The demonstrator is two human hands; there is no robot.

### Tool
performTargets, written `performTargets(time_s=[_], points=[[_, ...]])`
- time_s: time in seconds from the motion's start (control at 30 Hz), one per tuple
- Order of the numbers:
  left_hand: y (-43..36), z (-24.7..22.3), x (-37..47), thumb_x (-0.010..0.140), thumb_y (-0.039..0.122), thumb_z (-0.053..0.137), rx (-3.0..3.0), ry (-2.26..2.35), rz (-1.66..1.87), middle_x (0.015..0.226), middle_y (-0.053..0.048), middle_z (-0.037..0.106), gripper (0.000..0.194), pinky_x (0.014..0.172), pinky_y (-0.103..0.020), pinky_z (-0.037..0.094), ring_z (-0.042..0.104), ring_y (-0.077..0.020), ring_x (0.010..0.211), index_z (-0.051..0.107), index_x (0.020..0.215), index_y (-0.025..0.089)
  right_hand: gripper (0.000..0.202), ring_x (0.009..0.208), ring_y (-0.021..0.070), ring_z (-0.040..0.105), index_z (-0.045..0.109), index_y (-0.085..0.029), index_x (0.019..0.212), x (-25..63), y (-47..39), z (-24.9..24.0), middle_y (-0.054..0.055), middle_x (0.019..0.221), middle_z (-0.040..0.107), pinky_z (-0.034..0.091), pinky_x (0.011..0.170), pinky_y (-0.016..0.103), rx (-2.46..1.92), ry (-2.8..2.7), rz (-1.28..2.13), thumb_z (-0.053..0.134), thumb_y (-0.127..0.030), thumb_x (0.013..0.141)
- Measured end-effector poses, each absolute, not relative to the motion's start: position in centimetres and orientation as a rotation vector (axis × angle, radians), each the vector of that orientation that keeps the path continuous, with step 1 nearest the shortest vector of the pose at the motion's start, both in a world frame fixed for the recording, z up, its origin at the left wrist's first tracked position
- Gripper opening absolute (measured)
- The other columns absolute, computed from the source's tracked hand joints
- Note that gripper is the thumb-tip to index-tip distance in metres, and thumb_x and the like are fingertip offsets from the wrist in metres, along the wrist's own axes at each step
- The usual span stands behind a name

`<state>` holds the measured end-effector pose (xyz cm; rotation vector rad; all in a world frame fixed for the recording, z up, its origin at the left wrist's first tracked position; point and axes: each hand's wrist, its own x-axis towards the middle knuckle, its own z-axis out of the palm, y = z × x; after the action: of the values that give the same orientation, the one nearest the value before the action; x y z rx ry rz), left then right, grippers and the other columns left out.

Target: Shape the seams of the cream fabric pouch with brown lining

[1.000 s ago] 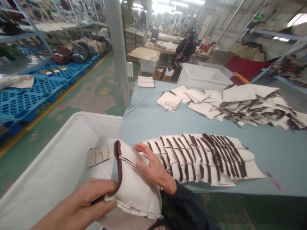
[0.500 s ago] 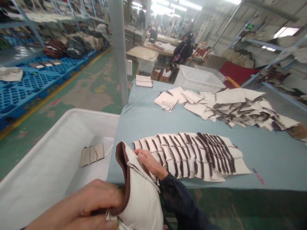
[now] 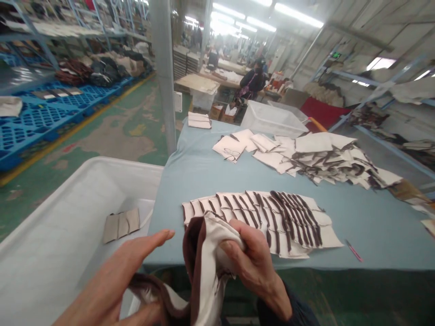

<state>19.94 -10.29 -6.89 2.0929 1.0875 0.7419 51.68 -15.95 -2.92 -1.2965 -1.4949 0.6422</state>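
Head | right hand [image 3: 255,261] grips cloth [image 3: 208,271] | left hand [image 3: 117,276] spread around cloth, hold unclear | cloth's bottom cropped

Panels [image 3: 329,234] on table [image 3: 200,179]; bin [image 3: 50,228] left.

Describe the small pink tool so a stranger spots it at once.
Find the pale blue table. Near its front edge, right of the overlapping cream pieces with brown edging, lies the slim tool, set apart from them by its pink colour.
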Motion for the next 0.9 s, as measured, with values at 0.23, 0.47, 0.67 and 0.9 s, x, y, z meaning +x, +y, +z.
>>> performTargets(time_s=[0.23,0.47,0.67,0.9], points=[[-11.2,-6.1,21.0,0.107,0.020,0.053,2.461,0.936,0.729,0.177,0.005,0.062,0.075,0.139,-0.030,0.042,0.065,-0.0225,0.158,0.045,0.178,0.044,0.028,0.056,0.0119,0.050,0.059,-0.026,0.081,51.0,-19.2,-1.6,-0.008,0.066,0.058,0.038,0.053,0.026,-1.413,-1.630,0.229,0.062,-0.022,0.109],[-13.0,-5.8,25.0,0.110,0.033,0.059,2.326,0.991,0.932,0.161,-0.005,0.074,0.054,0.130,-0.038,0.058,0.075,-0.0275,0.143,0.058,0.164,0.036,0.033,0.052,0.0148,0.060,0.068,-0.027,0.092,50.3,-21.6,-1.7,-0.004,0.067,0.067,0.046,0.052,0.029,-1.454,-1.653,-0.070,0.056,-0.040,0.120],[-14.6,-4.3,27.2,0.108,0.035,0.069,2.131,1.051,1.109,0.117,-0.005,0.080,0.010,0.097,-0.033,0.064,0.077,-0.0232,0.107,0.077,0.106,0.028,0.023,0.059,0.0159,0.070,0.068,-0.026,0.101,49.9,-23.6,-2.7,-0.002,0.072,0.072,0.050,0.057,0.030,-1.444,-1.714,-0.065,0.058,-0.036,0.119],[-14.9,-3.6,27.5,0.111,0.050,0.060,1.829,0.957,0.610,0.083,-0.001,0.079,0.039,0.065,-0.025,0.055,0.071,-0.0192,0.074,0.071,0.086,0.023,0.023,0.060,0.0189,0.067,0.071,-0.022,0.095,48.9,-25.1,-6.0,0.003,0.073,0.073,0.042,0.057,0.035,-1.455,-1.863,0.000,0.062,-0.031,0.114]])
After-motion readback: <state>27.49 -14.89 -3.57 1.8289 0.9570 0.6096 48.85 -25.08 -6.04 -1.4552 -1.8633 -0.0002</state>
